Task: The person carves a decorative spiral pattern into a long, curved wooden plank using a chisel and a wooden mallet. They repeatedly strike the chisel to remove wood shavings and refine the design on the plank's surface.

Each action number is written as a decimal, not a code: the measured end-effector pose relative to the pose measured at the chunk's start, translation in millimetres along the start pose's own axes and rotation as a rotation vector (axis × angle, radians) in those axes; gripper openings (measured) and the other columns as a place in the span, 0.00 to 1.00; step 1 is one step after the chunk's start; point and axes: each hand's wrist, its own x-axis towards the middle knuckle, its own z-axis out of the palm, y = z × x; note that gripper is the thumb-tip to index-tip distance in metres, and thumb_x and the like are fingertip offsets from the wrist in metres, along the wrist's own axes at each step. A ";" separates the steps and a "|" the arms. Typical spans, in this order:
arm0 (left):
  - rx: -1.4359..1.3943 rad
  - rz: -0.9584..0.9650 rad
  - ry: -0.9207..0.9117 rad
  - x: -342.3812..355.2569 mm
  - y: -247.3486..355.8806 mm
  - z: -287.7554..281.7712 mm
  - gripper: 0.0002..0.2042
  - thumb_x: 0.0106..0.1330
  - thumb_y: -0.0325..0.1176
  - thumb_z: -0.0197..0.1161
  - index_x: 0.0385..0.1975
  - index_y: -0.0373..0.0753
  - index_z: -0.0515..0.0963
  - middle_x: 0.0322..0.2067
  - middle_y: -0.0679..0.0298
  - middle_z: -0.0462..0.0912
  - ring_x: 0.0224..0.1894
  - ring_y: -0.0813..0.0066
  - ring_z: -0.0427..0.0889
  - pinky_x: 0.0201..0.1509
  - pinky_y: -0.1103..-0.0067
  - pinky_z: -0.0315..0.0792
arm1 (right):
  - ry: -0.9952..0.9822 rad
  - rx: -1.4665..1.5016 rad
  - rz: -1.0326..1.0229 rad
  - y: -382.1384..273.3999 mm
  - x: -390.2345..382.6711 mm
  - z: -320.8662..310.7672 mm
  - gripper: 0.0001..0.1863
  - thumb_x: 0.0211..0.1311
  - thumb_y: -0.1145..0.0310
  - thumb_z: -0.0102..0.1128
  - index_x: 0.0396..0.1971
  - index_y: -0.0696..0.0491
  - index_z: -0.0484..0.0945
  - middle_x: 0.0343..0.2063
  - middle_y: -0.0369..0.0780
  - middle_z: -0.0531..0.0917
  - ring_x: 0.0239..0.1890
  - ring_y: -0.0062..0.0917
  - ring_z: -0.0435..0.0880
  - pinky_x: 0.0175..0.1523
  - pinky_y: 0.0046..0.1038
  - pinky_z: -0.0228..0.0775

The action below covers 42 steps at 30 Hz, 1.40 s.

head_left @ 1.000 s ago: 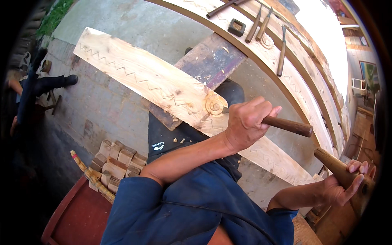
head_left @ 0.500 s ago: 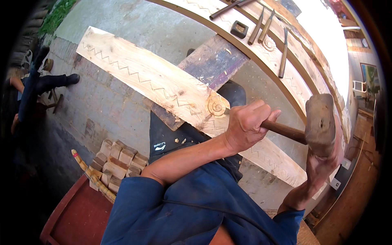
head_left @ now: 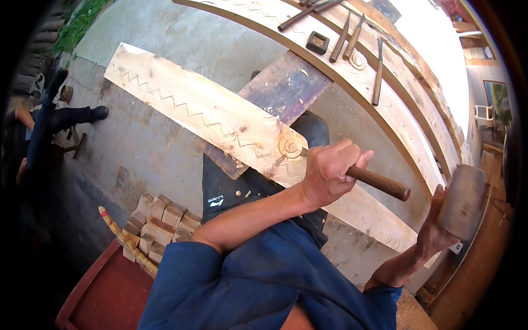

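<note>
My left hand (head_left: 333, 171) is closed around a chisel (head_left: 380, 183) with a round brown wooden handle. The chisel's tip end meets the edge of a round spiral carving (head_left: 290, 144) in a long pale board (head_left: 190, 107), and my hand hides part of its shaft. Along the board runs a zigzag line. Off to the right, my right hand (head_left: 435, 228) grips a wooden mallet (head_left: 463, 202), whose block head is blurred and stands apart from the chisel's butt. The board lies across a dark, stained plank (head_left: 286, 85) over my legs.
Several carving tools (head_left: 378, 71) and a small black square box (head_left: 317, 42) lie on a curved board (head_left: 352, 80) at the far right. Cut wood blocks (head_left: 159, 223) are stacked beside a red tray-like surface (head_left: 104, 291). Another person's leg (head_left: 77, 114) shows at left.
The mallet has swung right and downward, away from the chisel's butt, which now shows fully. My left hand and the chisel keep nearly the same place at the carving.
</note>
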 end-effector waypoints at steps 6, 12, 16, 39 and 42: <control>0.024 0.027 -0.073 -6.8 -1.6 3.2 0.21 0.68 0.25 0.75 0.20 0.37 0.67 0.18 0.57 0.66 0.16 0.57 0.67 0.21 0.66 0.61 | -0.048 0.053 0.148 -7.7 -28.7 14.8 0.32 0.64 0.70 0.78 0.67 0.58 0.79 0.61 0.43 0.88 0.63 0.36 0.88 0.65 0.37 0.79; -0.031 0.285 -0.409 -40.7 20.2 -0.7 0.22 0.60 0.32 0.81 0.19 0.42 0.67 0.19 0.63 0.64 0.18 0.65 0.71 0.21 0.69 0.64 | 0.118 0.039 0.531 9.3 -63.0 40.8 0.33 0.61 0.79 0.80 0.66 0.61 0.78 0.54 0.43 0.89 0.54 0.31 0.88 0.64 0.31 0.78; -0.007 0.399 -0.653 -60.0 30.2 -3.9 0.19 0.59 0.35 0.78 0.21 0.43 0.69 0.23 0.65 0.65 0.22 0.69 0.72 0.26 0.71 0.66 | -0.115 0.167 0.670 14.5 -78.2 84.2 0.31 0.61 0.75 0.80 0.65 0.53 0.81 0.46 0.44 0.91 0.48 0.31 0.91 0.57 0.33 0.80; 0.559 0.695 -0.815 39.8 22.0 -28.3 0.13 0.58 0.37 0.73 0.44 0.53 0.89 0.47 0.71 0.90 0.49 0.68 0.86 0.51 0.68 0.80 | -0.321 0.365 0.770 31.8 -125.8 120.6 0.35 0.54 0.65 0.86 0.62 0.54 0.82 0.48 0.51 0.91 0.50 0.46 0.93 0.56 0.40 0.83; 0.629 0.725 -0.800 80.8 -1.2 -27.5 0.14 0.56 0.33 0.72 0.44 0.50 0.89 0.49 0.70 0.89 0.48 0.68 0.84 0.46 0.70 0.76 | -0.320 0.315 0.718 29.8 -123.8 117.4 0.35 0.54 0.65 0.86 0.62 0.54 0.82 0.49 0.51 0.91 0.50 0.46 0.93 0.56 0.40 0.83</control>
